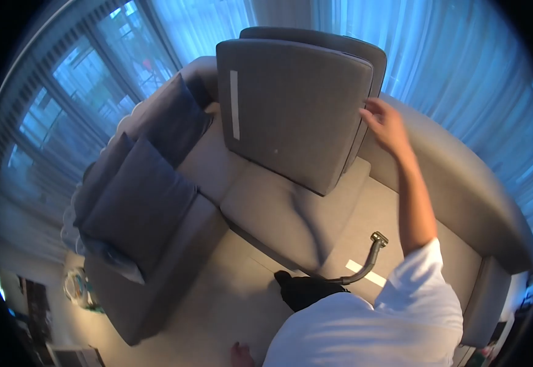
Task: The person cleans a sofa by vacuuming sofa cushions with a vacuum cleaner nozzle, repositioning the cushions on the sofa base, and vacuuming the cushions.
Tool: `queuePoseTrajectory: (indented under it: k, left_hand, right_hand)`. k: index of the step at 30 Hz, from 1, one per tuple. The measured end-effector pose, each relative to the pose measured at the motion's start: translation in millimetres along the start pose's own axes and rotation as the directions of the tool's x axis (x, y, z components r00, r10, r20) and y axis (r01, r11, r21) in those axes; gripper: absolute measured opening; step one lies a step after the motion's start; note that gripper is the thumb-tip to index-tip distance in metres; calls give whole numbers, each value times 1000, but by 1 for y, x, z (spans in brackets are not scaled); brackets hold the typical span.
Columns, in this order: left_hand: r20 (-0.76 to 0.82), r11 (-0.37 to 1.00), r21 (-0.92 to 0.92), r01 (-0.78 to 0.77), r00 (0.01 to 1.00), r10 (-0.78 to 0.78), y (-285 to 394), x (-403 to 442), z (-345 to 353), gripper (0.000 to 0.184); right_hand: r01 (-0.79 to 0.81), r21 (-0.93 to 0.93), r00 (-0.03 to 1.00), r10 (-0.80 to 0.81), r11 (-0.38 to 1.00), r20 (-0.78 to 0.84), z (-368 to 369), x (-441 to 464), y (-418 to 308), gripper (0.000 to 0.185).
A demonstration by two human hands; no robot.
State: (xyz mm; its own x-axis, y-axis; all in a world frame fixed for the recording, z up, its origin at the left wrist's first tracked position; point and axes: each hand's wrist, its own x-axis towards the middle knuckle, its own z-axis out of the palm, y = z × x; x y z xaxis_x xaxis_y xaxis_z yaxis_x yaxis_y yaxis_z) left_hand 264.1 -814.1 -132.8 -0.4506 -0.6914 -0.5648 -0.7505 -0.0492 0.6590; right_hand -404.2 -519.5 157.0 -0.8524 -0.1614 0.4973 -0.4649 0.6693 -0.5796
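Nearest is the white shirt (364, 333), with the left hand (240, 355) low at the frame's edge; too little of it shows to tell how its fingers are set. Just beyond, a dark hose (369, 264) reaches up toward the right hand's fingers, its nozzle (378, 239) over the sofa base (352, 244) below them. A pale strip (366, 273) lies on that base.

Farther out, one seat cushion (263, 205) lies flat, down and to the left of the right hand's fingers. Above it, the front cushion (297, 104) stands upright, another cushion (340, 40) close behind. The right hand (387, 127) is at their right edge, fingers loosely curled, thumb and forefinger apart; whether they press the fabric, I cannot tell. Well left of those fingers are the loose pillows (141, 199), and past everything hang the curtains (425, 49).

As I judge it, lifting is partly done: two cushions are off the base and stacked on edge, neither laid back, while the flat one is in place. Whether the nozzle has been over the base cannot be told.
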Motion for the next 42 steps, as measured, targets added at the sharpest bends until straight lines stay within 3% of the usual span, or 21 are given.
queuePoseTrajectory:
  k: [1, 4, 7, 8, 10, 11, 13, 15, 16, 17, 18, 20, 21, 23, 26, 28, 30, 33, 35, 37, 42]
  left_hand:
    - [26, 940, 340, -13, 1000, 4, 14, 17, -12, 78]
    - [54, 864, 490, 111, 986, -157, 100, 58, -54, 69]
    - [-21, 939, 345, -1, 1000, 8, 188, 101, -82, 66]
    - [-15, 934, 357, -20, 1000, 27, 214, 120, -88, 66]
    - [65, 803, 571, -171, 984, 163, 266, 170, -91, 65]
    - [98, 793, 518, -319, 944, 316, 282, 206, -91, 64]
    - [176, 721, 429, -545, 833, 525, 326, 275, -69, 65]
    - [308, 684, 364, -633, 774, 553, 445, 284, -46, 69]
    - [343, 563, 407, -719, 692, 636, 543, 297, -17, 70]
    - [351, 357, 193, -914, 404, 845, 577, 325, -1, 70]
    - [361, 160, 200, -967, 224, 905, 626, 333, 11, 72]
    - [252, -201, 63, -978, -179, 951, 724, 328, 27, 76]
    - [163, -360, 40, -932, -350, 923, 756, 325, 33, 77]
    - [197, -406, 115, -906, -380, 904, 789, 319, 36, 77]
    - [328, -496, 195, -846, -420, 846, 783, 346, 53, 81]
    - [420, -509, 174, -843, -404, 813, 746, 366, 57, 83]
    - [266, -528, 178, -830, -476, 838, 707, 372, 55, 84]
    - [120, -466, 176, -867, -450, 885, 693, 368, 65, 70]
    - [134, -452, 193, -871, -433, 892, 690, 366, 67, 70]
    - [146, -439, 233, -868, -415, 898, 685, 368, 61, 70]
    - [91, -342, 322, -883, -331, 939, 663, 372, 73, 70]
  right_hand:
    - [53, -73, 998, -52, 996, 18, 35, 37, 1, 54]
    - [188, -345, 982, -178, 920, 61, 109, 176, -9, 77]
    - [55, -532, 998, -38, 845, 44, 136, 292, -8, 85]
    - [34, -534, 999, -25, 845, 24, 138, 307, 1, 85]
    - [-178, -581, 956, 279, 794, 89, 144, 334, 17, 93]
    - [-262, -501, 949, 314, 825, 22, 163, 333, 41, 95]
    - [-212, -581, 966, 257, 786, -4, 175, 310, 51, 92]
    - [-139, -614, 988, 148, 777, -36, 186, 281, 39, 86]
    - [-155, -609, 987, 141, 778, -70, 181, 259, 31, 84]
    - [-142, -568, 989, 135, 811, -54, 172, 239, 11, 84]
    - [-130, -524, 991, 127, 842, -42, 162, 224, -15, 85]
    - [-1, -503, 1000, 10, 864, 16, 146, 184, -65, 86]
    - [-67, -449, 994, 98, 891, 46, 132, 174, -97, 85]
    - [-138, -403, 973, 199, 905, 115, 103, 181, -134, 84]
    - [-227, -429, 966, 258, 874, 16, 92, 235, -122, 84]
    - [-80, -668, 983, 169, 739, 69, 101, 279, -84, 85]
    - [118, -766, 993, -61, 632, 103, 116, 333, -5, 89]
    - [158, -884, 969, -239, 440, 54, 141, 419, 93, 95]
    - [147, -893, 944, -331, 426, -3, 162, 444, 127, 97]
    - [-207, -867, 973, 190, 454, -133, 184, 466, 133, 97]
    - [-107, -784, 962, 261, 612, 73, 177, 473, 149, 96]
